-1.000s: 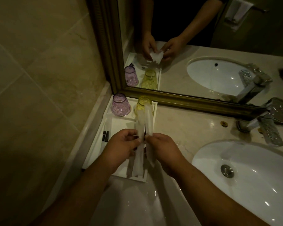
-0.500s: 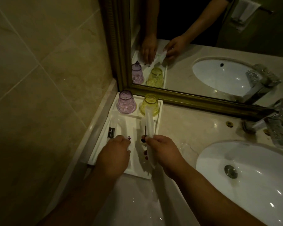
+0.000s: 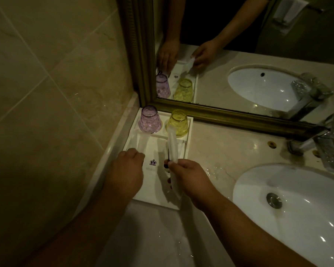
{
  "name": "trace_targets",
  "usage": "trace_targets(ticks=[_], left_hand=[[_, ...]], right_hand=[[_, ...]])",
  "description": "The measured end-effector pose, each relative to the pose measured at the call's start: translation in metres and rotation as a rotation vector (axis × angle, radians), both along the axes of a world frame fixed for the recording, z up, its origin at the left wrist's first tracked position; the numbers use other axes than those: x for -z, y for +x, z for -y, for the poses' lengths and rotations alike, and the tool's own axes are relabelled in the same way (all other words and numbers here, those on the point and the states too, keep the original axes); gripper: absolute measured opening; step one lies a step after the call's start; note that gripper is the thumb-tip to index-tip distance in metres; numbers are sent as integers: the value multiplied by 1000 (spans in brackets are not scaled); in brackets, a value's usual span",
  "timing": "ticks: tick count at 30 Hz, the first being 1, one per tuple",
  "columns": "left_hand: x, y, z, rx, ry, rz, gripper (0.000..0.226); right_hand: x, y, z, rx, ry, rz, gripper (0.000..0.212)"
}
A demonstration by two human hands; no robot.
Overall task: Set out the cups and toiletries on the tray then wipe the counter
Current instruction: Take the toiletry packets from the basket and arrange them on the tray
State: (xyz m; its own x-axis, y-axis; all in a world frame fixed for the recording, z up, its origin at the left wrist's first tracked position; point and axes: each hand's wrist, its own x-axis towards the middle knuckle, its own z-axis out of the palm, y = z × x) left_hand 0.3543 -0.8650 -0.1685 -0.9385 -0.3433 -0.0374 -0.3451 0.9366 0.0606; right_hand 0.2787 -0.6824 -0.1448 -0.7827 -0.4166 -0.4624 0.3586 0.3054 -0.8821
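Note:
A white tray [image 3: 189, 128] sits in the counter's left corner against the mirror. A purple cup [image 3: 149, 119] and a yellow cup [image 3: 178, 123] stand upside down at its far end. My right hand [image 3: 191, 178] grips a long clear toiletry packet [image 3: 172, 145] upright over the tray's right side. My left hand [image 3: 126, 170] rests knuckles-up on the tray's left side, pressing down another clear packet [image 3: 143, 143] that lies flat there. A white sachet with a purple crown logo [image 3: 153, 162] lies between the hands.
A white oval sink [image 3: 289, 201] lies to the right, with a chrome tap [image 3: 316, 143] behind it. A gold-framed mirror [image 3: 220, 114] runs along the back. A tiled wall [image 3: 46, 93] closes the left side. The marble counter [image 3: 220, 151] is wet near the sink.
Both hands held two packets together a second ago. My left hand has since moved left and laid one packet on the tray, while my right hand keeps the other upright.

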Motion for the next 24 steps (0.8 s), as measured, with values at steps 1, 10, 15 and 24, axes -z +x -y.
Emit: trace_targets(ticks=[1,10,15,24], left_hand=[[-1,-1,-6,-39,104,-144,30],[-23,-22,-38,-494,1194,-269,20],[-20,-27,-29,-566,1020,-332,20],[6,-6,-35,-34,312,7,45]], right_hand=[[0,-1,0,-13,17,-25,25],[-5,2,5,-300,142,-353,21],[-6,-3,-2,-208,191,-353,34],[-2,-7,-12,-133,186,-275,26]])
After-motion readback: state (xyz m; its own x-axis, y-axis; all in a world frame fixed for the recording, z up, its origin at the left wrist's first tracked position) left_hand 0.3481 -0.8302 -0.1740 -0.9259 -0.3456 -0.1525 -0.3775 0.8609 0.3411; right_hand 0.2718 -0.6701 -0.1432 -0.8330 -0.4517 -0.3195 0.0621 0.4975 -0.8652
